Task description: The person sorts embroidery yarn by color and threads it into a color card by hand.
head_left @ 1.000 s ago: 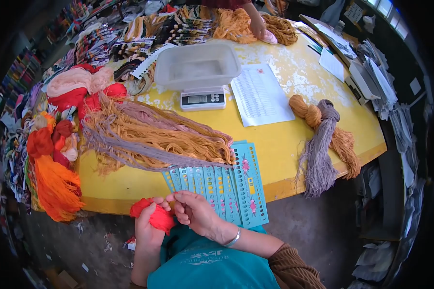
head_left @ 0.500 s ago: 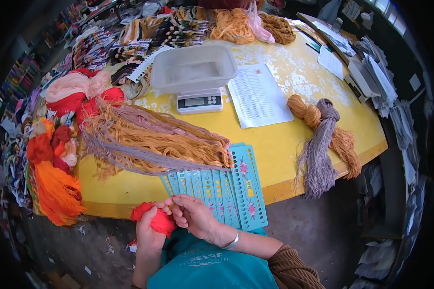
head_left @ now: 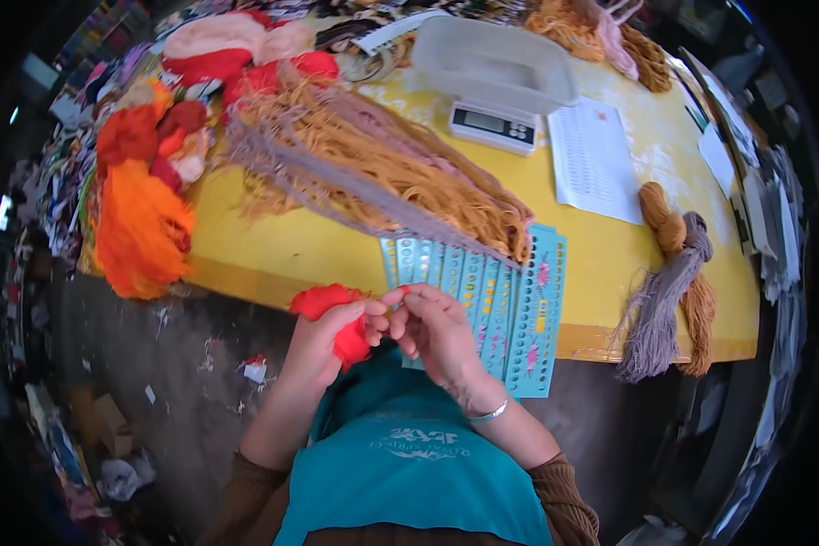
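A small bundle of bright red thread [head_left: 351, 346] sits in my left hand [head_left: 319, 344], its fingers wrapped round it in front of my teal apron. My right hand [head_left: 439, 335], with a bracelet at the wrist, is closed in a pinch close beside the left fingertips. Whatever lies between its thumb and finger is too small to make out. Just beyond my hands, blue-green punched cards [head_left: 537, 314] stick out over the table edge. Long tan, mauve and grey thread strands [head_left: 382, 177] lie partly on top of them.
On the yellow table [head_left: 246, 264] stand a scale [head_left: 493, 126] bearing a plastic tub [head_left: 496, 68] and a printed sheet [head_left: 596, 164]. Grey and tan skeins [head_left: 655, 318] hang over the right edge. Orange thread [head_left: 141, 227] hangs at the left, near red and pink bundles [head_left: 209, 50].
The view has tilted down and turned left, so the table appears higher and further right. My hands still hold close together, the red thread still in the left.
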Motion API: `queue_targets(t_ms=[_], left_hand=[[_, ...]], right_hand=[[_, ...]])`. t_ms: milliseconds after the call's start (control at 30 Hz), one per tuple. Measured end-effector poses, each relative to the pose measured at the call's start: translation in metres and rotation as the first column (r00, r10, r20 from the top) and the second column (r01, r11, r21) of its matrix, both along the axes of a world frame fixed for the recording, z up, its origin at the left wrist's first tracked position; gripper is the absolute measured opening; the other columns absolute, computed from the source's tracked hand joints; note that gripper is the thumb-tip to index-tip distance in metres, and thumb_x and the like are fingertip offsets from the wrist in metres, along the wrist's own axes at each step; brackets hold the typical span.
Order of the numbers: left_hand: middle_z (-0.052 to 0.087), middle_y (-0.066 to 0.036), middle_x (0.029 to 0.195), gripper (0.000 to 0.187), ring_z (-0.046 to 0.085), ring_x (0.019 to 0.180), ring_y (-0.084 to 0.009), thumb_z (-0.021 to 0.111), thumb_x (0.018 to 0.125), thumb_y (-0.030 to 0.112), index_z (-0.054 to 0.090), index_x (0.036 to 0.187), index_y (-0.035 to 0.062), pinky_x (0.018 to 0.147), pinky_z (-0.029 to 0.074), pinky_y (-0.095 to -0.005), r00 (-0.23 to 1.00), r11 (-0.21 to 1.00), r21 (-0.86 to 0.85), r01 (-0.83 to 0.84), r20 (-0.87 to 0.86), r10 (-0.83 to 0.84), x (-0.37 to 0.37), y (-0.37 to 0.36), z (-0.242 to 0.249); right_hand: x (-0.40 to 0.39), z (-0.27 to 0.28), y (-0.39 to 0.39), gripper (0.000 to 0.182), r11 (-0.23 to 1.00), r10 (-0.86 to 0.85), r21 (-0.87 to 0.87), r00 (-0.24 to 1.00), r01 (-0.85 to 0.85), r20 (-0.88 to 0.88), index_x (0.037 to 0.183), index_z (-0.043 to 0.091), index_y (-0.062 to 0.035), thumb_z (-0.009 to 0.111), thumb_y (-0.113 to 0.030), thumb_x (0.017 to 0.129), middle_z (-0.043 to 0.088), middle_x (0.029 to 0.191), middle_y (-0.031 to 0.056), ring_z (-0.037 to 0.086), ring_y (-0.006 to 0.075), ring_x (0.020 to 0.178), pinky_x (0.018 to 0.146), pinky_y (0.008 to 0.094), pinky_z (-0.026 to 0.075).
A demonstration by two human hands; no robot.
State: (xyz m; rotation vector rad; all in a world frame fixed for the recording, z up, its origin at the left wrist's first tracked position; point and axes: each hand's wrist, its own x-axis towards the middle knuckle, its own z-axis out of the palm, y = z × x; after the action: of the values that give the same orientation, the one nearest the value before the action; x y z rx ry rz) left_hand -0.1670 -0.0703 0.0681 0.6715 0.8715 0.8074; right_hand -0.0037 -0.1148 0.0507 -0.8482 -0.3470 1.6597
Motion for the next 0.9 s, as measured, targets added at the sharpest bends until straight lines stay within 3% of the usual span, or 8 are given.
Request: queue_targets(t_ms=[67, 200, 300, 467, 700, 833, 900], left_hand=[[0.062, -0.009, 0.073, 0.019, 0.055, 0.06, -0.0131, 0.055, 0.089, 0.009, 0.067, 0.092, -0.0055, 0.057, 0.042, -0.0244, 0.997, 0.994, 0.069, 0.079, -0.028, -0.077, 0.001, 0.0, 0.004], [0.058, -0.006, 0.071, 0.017, 0.052, 0.059, -0.0111, 0.055, 0.087, 0.007, 0.066, 0.092, -0.0063, 0.057, 0.041, -0.0239, 0.989, 0.988, 0.055, 0.145, 0.029, -0.146, -0.006, -0.001, -0.006], [0.058, -0.005, 0.073, 0.018, 0.054, 0.065, -0.0113, 0.056, 0.087, 0.01, 0.064, 0.092, -0.0047, 0.06, 0.042, -0.0242, 0.991, 0.991, -0.134, 0.014, 0.137, 0.005, -0.006, -0.007, -0.002], [0.058, -0.004, 0.075, 0.014, 0.053, 0.061, -0.0114, 0.059, 0.089, 0.011, 0.063, 0.091, -0.0018, 0.058, 0.043, -0.0252, 0.979, 0.999, -0.042, 0.013, 0.205, -0.004, -0.008, -0.012, -0.003], [0.058, -0.004, 0.075, 0.01, 0.052, 0.057, -0.0118, 0.06, 0.089, 0.008, 0.063, 0.09, -0.0019, 0.056, 0.046, -0.0275, 0.992, 0.998, 0.046, -0.042, 0.121, 0.037, -0.008, -0.018, 0.005], [0.061, -0.006, 0.079, 0.011, 0.055, 0.06, -0.0126, 0.061, 0.089, 0.006, 0.063, 0.094, -0.0028, 0.057, 0.049, -0.0287, 0.987, 0.998, 0.054, -0.04, 0.161, 0.031, -0.009, -0.019, 0.005], [0.064, -0.007, 0.084, 0.013, 0.057, 0.064, -0.013, 0.062, 0.088, 0.005, 0.063, 0.098, -0.0036, 0.059, 0.05, -0.0293, 0.984, 0.993, 0.029, -0.114, 0.142, 0.108, -0.008, -0.02, -0.003]], right_hand=[[-0.002, 0.003, -0.003, 0.024, 1.0, 0.029, 0.009, 0.999, -0.029, 0.037, 0.1, 0.062, -0.0003, 0.043, -0.016, 0.097, 0.062, 0.069, 0.0055, 0.05, 0.0101, 0.049, 0.044, 0.0206, 0.037], [-0.008, 0.012, -0.009, 0.026, 0.994, 0.098, 0.039, 0.981, -0.107, 0.17, 0.1, 0.063, -0.0002, 0.042, -0.016, 0.098, 0.064, 0.072, 0.007, 0.051, 0.0094, 0.049, 0.044, 0.0198, 0.037], [-0.011, 0.014, -0.013, 0.026, 0.986, 0.135, 0.061, 0.963, -0.153, 0.232, 0.099, 0.063, 0.0, 0.042, -0.015, 0.098, 0.065, 0.073, 0.0077, 0.051, 0.0092, 0.049, 0.044, 0.0196, 0.036], [-0.022, 0.014, -0.016, 0.027, 0.981, 0.166, 0.042, 0.936, -0.188, 0.31, 0.094, 0.063, -0.0003, 0.041, -0.015, 0.098, 0.066, 0.073, 0.0084, 0.051, 0.0095, 0.048, 0.043, 0.0198, 0.037], [-0.032, 0.006, -0.016, 0.026, 0.993, 0.096, 0.035, 0.953, -0.11, 0.289, 0.09, 0.061, -0.0012, 0.041, -0.016, 0.098, 0.066, 0.072, 0.0098, 0.051, 0.0106, 0.046, 0.042, 0.0208, 0.037], [-0.036, 0.004, -0.017, 0.025, 0.999, 0.025, 0.031, 0.96, -0.035, 0.279, 0.093, 0.06, -0.0015, 0.041, -0.016, 0.098, 0.066, 0.072, 0.011, 0.051, 0.0111, 0.045, 0.041, 0.0209, 0.036], [-0.039, 0.004, -0.018, 0.025, 0.999, 0.008, 0.039, 0.959, -0.02, 0.283, 0.094, 0.06, -0.0015, 0.04, -0.016, 0.098, 0.066, 0.072, 0.011, 0.051, 0.0111, 0.045, 0.04, 0.0209, 0.036]])
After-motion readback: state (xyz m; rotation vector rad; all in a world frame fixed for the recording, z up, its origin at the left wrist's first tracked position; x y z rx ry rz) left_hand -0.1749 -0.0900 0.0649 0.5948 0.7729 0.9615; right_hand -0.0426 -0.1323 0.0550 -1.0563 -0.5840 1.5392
